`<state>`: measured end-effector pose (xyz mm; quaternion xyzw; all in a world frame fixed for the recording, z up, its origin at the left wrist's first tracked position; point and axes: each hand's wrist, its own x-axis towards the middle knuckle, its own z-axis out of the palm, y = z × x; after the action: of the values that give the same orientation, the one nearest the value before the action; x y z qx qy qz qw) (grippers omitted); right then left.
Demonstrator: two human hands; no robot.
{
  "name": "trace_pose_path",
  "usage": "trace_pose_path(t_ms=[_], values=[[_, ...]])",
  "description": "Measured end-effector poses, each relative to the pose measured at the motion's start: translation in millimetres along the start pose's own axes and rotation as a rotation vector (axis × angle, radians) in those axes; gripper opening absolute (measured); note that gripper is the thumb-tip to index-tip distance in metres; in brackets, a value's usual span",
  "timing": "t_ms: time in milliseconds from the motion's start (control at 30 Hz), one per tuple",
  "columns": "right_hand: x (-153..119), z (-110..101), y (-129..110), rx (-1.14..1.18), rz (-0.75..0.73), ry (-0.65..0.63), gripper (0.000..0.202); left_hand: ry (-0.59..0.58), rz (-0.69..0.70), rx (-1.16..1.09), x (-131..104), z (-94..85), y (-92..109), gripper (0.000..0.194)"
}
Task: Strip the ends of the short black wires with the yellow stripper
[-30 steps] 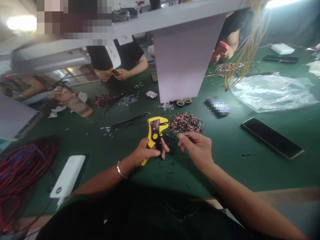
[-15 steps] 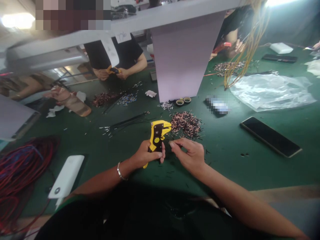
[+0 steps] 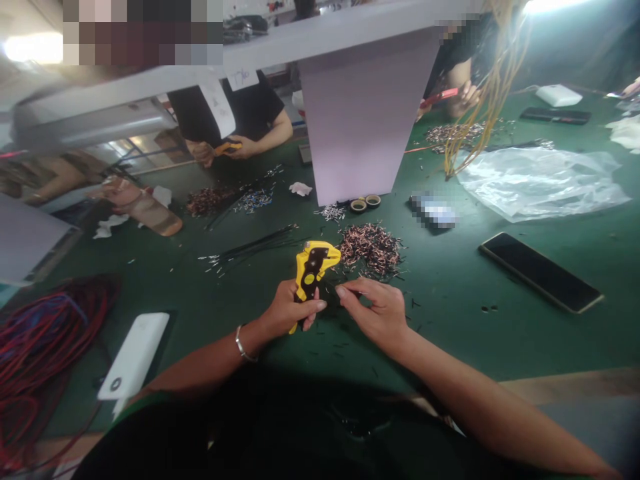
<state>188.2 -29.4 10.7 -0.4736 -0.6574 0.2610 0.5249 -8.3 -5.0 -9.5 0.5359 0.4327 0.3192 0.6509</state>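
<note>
My left hand (image 3: 295, 308) is wrapped round the handle of a yellow and black wire stripper (image 3: 311, 273), held upright with its jaws toward the right. The jaws look closed. Just right of the tool, my right hand (image 3: 377, 307) pinches what looks like a thin wire (image 3: 341, 287) between thumb and forefinger; most of it is hidden or too fine to see. Behind both hands lies a heap of short copper-and-black wire pieces (image 3: 373, 250). A bundle of black wires (image 3: 255, 245) rests on the table to the left of the heap.
Two tape rolls (image 3: 358, 205) lie below a pale upright panel (image 3: 365, 120). On the right are a phone (image 3: 540, 272) and a clear plastic bag (image 3: 540, 183). A white power bank (image 3: 134, 357) and red-blue cable coils (image 3: 50, 333) lie left. Co-workers' hands (image 3: 203, 153) hold tools across the table.
The fingers of my left hand have drawn in on the handle, and the stripper's jaws have closed. The tool has shifted slightly left. My right hand has barely moved.
</note>
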Motion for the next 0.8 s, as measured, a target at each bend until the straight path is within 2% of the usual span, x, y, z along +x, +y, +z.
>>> trace_pose_path(t_ms=[100,200,300,400,567,800], values=[[1.3,-1.2,-1.1,0.073,0.092,0.022,0.020,0.001,0.001,-0.014,0.4,0.9,1.6,0.033],[4.9,-2.2,1.6,0.270,0.275,0.069,0.016,-0.042,-0.003,-0.162,3.4,2.7,5.2,0.028],[10.6,-3.5,6.4,0.526,0.429,0.123,0.013,-0.166,-0.008,-0.338,6.1,3.2,10.0,0.029],[16.5,-5.8,9.0,0.705,0.521,0.126,0.015,-0.303,-0.002,-0.422,6.5,1.6,13.5,0.032],[22.1,-9.7,7.2,0.797,0.603,0.100,0.016,-0.455,-0.035,-0.449,3.8,-0.1,11.7,0.034],[21.8,-8.3,7.8,0.810,0.619,0.099,0.019,-0.461,-0.072,-0.446,0.7,3.9,14.0,0.035]])
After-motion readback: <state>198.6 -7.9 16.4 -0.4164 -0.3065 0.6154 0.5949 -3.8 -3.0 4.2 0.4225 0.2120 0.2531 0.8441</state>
